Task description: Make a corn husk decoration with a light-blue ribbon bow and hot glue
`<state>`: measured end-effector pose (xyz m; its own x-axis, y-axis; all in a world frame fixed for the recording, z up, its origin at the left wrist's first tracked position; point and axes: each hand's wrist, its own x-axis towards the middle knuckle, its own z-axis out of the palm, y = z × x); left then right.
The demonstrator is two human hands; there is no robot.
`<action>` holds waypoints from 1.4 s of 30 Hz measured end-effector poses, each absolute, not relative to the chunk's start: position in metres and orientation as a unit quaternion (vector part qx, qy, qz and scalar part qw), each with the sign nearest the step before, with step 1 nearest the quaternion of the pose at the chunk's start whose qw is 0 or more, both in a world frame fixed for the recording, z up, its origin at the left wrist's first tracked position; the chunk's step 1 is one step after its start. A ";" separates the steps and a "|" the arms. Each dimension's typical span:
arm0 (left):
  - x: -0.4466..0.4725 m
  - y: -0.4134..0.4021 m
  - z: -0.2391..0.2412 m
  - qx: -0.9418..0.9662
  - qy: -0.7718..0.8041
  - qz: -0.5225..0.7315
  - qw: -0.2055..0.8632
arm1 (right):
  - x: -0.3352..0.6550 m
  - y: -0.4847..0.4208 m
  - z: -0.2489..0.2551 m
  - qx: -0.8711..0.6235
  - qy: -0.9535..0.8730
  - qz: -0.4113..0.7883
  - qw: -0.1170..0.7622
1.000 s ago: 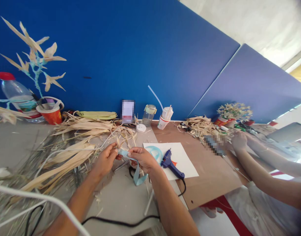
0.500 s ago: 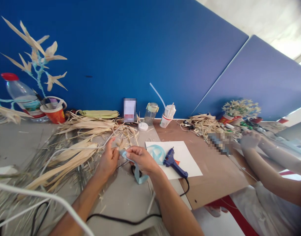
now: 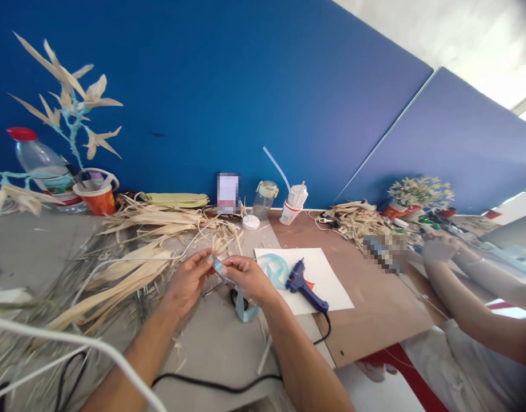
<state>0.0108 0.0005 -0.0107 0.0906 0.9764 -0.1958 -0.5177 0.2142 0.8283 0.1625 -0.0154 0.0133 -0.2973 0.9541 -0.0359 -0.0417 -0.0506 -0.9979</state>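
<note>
Both my hands meet over the grey table in front of me. My left hand [image 3: 188,281] and my right hand [image 3: 248,277] pinch a light blue ribbon [image 3: 241,306] between their fingertips. The ribbon's free end hangs down in a loop below my right hand. A roll of the same ribbon [image 3: 275,266] lies on a white sheet [image 3: 327,280] just right of my right hand. A blue glue gun [image 3: 303,284] rests on that sheet, its black cord running toward me.
Dried straw-coloured leaves [image 3: 129,252] pile up left of my hands. A red cup [image 3: 95,197], a plastic bottle [image 3: 37,163] and a leaf-flower branch [image 3: 71,103] stand at the back left. A jar [image 3: 264,199] and paper cup [image 3: 293,203] stand by the blue partition. Another person's arms [image 3: 469,303] work at the right.
My left fingers have closed back onto the ribbon beside my right hand's pinch. The view has shifted slightly; the person on the right has moved their hand a little.
</note>
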 end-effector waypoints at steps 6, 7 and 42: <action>0.012 -0.002 -0.006 0.225 0.343 0.543 0.733 | 0.161 -0.017 0.009 -0.429 -0.650 0.488 0.393; 0.012 -0.002 -0.005 0.224 0.338 0.546 0.733 | 0.161 -0.018 0.009 -0.432 -0.664 0.470 0.389; 0.005 -0.006 -0.003 0.137 0.191 0.517 0.823 | 0.142 -0.023 0.002 -0.371 -0.605 0.516 0.480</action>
